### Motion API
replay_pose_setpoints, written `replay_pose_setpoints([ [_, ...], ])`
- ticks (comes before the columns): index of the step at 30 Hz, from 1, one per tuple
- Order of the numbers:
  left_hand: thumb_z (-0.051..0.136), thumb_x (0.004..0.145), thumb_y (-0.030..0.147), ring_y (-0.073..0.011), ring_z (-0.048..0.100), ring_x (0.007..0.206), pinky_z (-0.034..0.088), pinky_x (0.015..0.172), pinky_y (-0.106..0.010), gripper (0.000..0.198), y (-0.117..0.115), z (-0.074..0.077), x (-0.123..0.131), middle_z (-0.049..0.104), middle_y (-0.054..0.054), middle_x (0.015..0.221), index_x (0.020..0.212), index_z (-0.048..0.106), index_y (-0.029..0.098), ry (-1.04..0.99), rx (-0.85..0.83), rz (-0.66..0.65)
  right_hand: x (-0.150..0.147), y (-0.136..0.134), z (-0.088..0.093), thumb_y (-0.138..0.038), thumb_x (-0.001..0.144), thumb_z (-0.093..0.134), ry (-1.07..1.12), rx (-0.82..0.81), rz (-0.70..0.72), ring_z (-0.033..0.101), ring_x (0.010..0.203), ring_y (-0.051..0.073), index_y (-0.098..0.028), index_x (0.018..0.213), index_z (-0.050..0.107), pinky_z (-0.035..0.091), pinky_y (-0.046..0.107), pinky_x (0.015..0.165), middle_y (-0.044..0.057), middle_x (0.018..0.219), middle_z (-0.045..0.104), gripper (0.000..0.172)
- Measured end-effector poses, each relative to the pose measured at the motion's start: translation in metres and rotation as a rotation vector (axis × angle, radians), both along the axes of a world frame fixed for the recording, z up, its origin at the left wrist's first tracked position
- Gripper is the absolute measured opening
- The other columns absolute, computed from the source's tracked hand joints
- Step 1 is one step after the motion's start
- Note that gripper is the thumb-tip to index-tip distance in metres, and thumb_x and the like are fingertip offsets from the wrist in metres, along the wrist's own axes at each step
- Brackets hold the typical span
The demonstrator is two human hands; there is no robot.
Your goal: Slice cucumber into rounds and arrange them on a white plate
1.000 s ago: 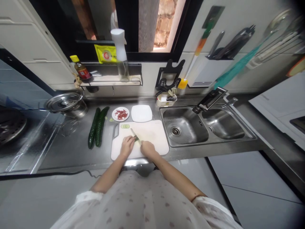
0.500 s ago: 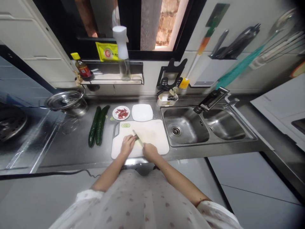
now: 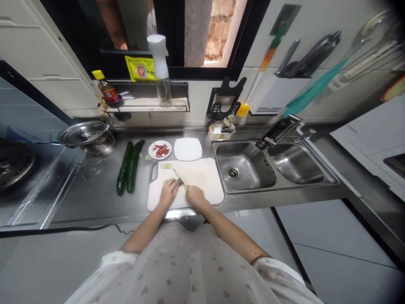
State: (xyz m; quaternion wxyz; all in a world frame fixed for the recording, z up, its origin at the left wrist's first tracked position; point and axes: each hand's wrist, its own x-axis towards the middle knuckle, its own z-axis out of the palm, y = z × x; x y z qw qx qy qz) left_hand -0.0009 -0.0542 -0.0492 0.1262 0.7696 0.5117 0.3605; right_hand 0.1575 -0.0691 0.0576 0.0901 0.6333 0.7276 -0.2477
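On the white cutting board [image 3: 205, 181], my left hand [image 3: 169, 192] is closed over a small piece of cucumber [image 3: 180, 182], mostly hidden under the fingers. My right hand [image 3: 194, 196] grips a knife [image 3: 179, 178], whose blade slants up and left against the cucumber piece. Several thin cucumber slices [image 3: 166, 166] lie at the board's upper left corner. Behind the board stand a white plate [image 3: 152, 150] with chopped red bits [image 3: 160, 150] and a bare white square plate [image 3: 187, 149].
Two whole cucumbers [image 3: 129, 169] lie left of the board, with a lidded steel pot [image 3: 90, 137] beyond them. To the right is a double sink [image 3: 249, 169] with a black faucet [image 3: 275, 133]. A wall shelf [image 3: 148, 105] holds bottles above the counter.
My right hand and the knife have shifted slightly left, nearer my left hand. My left hand keeps its place on the cucumber piece. The whole view has moved a little.
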Motion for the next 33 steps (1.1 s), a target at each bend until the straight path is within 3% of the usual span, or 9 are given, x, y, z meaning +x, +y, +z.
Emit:
replay_pose_setpoints([
  [7,0.046,0.092,0.025,-0.0192,0.053,0.097,0.046,0.088,-0.036,0.027,0.0,-0.001,0.0,0.062,-0.007,0.104,0.112,0.065,0.023,-0.012,-0.012,0.007,0.01,-0.013,0.002,-0.014,0.089,0.038,-0.016,-0.028,0.004,0.063,0.096,0.022,-0.013,0.109,0.06,0.045,0.029,0.077,0.014,0.103,0.067,0.03],
  [19,0.045,0.093,0.026,-0.0201,0.053,0.098,0.045,0.089,-0.037,0.027,0.0,0.0,0.0,0.062,-0.008,0.104,0.11,0.065,0.022,-0.005,0.0,-0.002,-0.004,0.005,-0.013,-0.011,0.087,0.037,0.012,0.016,-0.015,0.063,0.097,0.021,-0.013,0.106,0.062,0.046,0.027,0.078,0.014,0.102,0.068,0.031],
  [33,0.045,0.093,0.026,-0.0201,0.053,0.098,0.045,0.088,-0.038,0.027,0.001,-0.002,0.0,0.062,-0.008,0.105,0.111,0.065,0.023,-0.002,-0.012,0.008,0.007,-0.008,-0.005,-0.011,0.087,0.038,-0.013,-0.042,-0.011,0.064,0.096,0.022,-0.013,0.106,0.062,0.046,0.029,0.076,0.014,0.102,0.067,0.031],
])
